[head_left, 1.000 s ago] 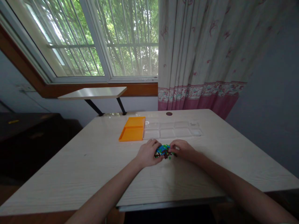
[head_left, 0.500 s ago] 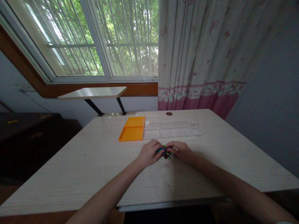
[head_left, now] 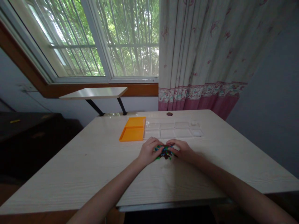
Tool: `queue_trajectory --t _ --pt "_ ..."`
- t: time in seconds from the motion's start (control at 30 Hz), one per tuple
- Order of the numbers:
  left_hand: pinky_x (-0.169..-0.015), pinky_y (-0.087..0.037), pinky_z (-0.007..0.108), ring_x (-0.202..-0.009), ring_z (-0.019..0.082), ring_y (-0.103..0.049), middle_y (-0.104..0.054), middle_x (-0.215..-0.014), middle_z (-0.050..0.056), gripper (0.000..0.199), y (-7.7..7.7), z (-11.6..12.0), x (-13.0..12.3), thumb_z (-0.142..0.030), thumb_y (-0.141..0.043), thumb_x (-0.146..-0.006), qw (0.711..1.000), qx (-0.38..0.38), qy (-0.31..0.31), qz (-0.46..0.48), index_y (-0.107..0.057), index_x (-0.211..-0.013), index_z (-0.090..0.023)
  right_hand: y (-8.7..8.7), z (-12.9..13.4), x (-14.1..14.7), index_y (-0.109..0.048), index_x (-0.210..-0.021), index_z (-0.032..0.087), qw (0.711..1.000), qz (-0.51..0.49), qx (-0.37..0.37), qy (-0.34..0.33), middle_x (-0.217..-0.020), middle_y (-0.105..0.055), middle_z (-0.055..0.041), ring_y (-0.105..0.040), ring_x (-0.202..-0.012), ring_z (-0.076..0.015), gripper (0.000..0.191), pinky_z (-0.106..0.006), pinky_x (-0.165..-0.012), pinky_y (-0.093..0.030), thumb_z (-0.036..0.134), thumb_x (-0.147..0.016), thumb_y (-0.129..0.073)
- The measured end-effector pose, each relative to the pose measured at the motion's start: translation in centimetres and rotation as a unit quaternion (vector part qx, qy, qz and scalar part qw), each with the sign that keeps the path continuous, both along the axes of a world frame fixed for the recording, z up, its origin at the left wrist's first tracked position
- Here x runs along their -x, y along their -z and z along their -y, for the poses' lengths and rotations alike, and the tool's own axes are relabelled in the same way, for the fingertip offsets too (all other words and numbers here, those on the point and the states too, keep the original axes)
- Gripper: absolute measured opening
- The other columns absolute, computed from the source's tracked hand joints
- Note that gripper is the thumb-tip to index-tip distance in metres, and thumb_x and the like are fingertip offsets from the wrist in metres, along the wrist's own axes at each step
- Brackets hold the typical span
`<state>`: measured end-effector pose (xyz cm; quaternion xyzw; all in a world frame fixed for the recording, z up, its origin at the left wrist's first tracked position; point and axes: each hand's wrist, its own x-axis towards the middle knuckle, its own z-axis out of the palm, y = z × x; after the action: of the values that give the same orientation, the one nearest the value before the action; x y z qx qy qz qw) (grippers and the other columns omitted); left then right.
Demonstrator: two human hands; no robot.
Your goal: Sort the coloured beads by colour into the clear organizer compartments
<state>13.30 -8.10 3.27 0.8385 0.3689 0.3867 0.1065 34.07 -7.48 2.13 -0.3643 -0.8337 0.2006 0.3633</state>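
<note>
A heap of small green, blue and dark brown plastic pieces (head_left: 166,152) lies on the table between my two hands. My left hand (head_left: 149,151) curves round the heap's left side, its thumb at the near edge and its fingers at the far edge. From the right, my right hand (head_left: 181,149) cups the heap in the same way, thumb and fingers on the pieces. Both hands are partly closed on them. The pieces are too small to tell their exact kind, and some are hidden under the fingers.
Beyond my left hand lies an open orange two-part tray (head_left: 132,134). Joined to it or right beside it, a clear compartment tray (head_left: 167,133) stretches right. A raised shelf (head_left: 98,92) on black legs stands at the table's (head_left: 93,174) back left.
My fingers have loosened a little and the heap between them has spread wider. More green and blue pieces show now. The trays have not moved.
</note>
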Motion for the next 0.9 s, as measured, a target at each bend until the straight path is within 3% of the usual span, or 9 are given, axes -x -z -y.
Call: queue_trajectory --t 0.17,0.33,0.47,0.63,0.9 --pt "-0.072 -0.044 0.027 -0.079 0.015 -0.053 -0.059 -0.079 0.005 0.014 -2.1 -1.3 0.2 -0.027 -0.052 -0.080 0.998 -0.028 -0.019 0.048 -0.061 -0.083 -0.017 -0.6 -0.8 -1.3 -0.059 -0.086 0.018 0.998 0.057 0.020 0.010 -0.080 -0.063 -0.0029 -0.058 -0.072 -0.0133 0.015 -0.024 -0.067 -0.046 0.026 -0.082 -0.047" --pt "-0.067 -0.044 0.026 -0.072 0.013 -0.052 -0.059 -0.073 0.003 0.014 -4.1 -2.4 -0.7 -0.027 -0.053 -0.079 0.991 -0.059 -0.053 0.103 -0.062 -0.083 -0.017 -1.1 -0.6 -2.1 -0.058 -0.083 0.018 0.989 0.139 -0.002 -0.044 -0.075 -0.060 -0.0018 -0.053 -0.064 -0.0116 0.012 -0.022 -0.061 -0.042 0.022 -0.079 -0.047" --pt "-0.063 -0.043 0.024 -0.066 0.011 -0.051 -0.060 -0.074 0.003 0.013 -3.4 -1.6 -0.9 -0.027 -0.054 -0.079 0.984 -0.065 -0.086 0.143 -0.062 -0.084 -0.017 -1.5 0.0 -2.0 -0.056 -0.078 0.018 0.981 0.175 -0.028 -0.081 -0.069 -0.055 0.0001 -0.050 -0.061 -0.0109 0.008 -0.021 -0.058 -0.038 0.023 -0.076 -0.050" --pt "-0.063 -0.043 0.024 -0.070 0.012 -0.052 -0.060 -0.076 0.004 0.012 -2.0 -0.4 -0.5 -0.024 -0.054 -0.079 0.988 -0.068 -0.067 0.123 -0.061 -0.086 -0.016 -1.3 0.0 -2.0 -0.055 -0.079 0.019 0.974 0.205 -0.030 -0.088 -0.069 -0.055 0.0005 -0.049 -0.063 -0.0116 0.010 -0.021 -0.059 -0.037 0.028 -0.075 -0.053" --pt "-0.064 -0.043 0.023 -0.070 0.012 -0.053 -0.059 -0.077 0.004 0.013 -1.7 -0.4 -1.1 -0.018 -0.056 -0.078 0.986 -0.117 -0.026 0.112 -0.061 -0.089 -0.017 -0.7 -0.4 -2.2 -0.055 -0.081 0.019 0.975 0.205 -0.017 -0.080 -0.072 -0.056 0.0002 -0.050 -0.065 -0.0114 0.008 -0.021 -0.061 -0.037 0.024 -0.076 -0.052"
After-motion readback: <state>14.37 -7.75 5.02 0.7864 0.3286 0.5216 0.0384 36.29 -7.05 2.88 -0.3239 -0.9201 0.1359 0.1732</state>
